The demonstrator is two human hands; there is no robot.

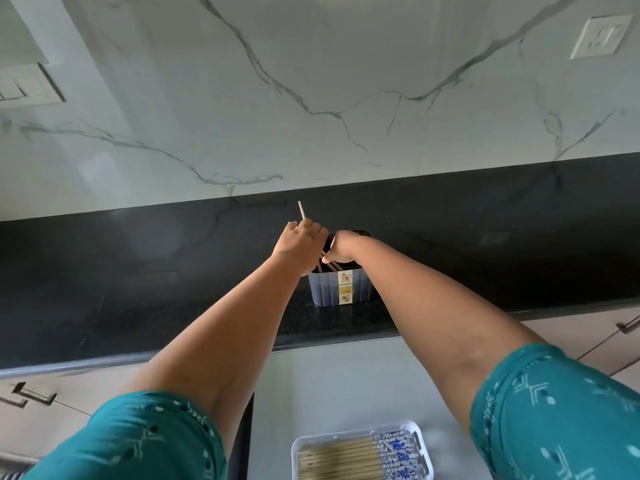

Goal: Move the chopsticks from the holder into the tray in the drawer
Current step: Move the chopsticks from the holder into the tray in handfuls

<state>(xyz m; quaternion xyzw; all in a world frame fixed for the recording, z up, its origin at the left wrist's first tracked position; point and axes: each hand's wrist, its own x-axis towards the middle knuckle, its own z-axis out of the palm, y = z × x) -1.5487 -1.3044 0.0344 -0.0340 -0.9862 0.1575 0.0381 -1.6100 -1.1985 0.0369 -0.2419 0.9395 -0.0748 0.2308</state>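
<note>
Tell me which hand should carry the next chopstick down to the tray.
Left, probably. The left hand already grips a chopstick raised above the holder; the right hand pinches sticks inside it. The tray lies below.

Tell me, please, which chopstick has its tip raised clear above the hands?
The pale chopstick gripped by the left hand; the others lean inside the holder.

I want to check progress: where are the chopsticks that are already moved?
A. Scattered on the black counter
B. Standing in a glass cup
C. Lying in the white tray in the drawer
C: a row of chopsticks lies flat in the white tray in the open drawer.
</note>
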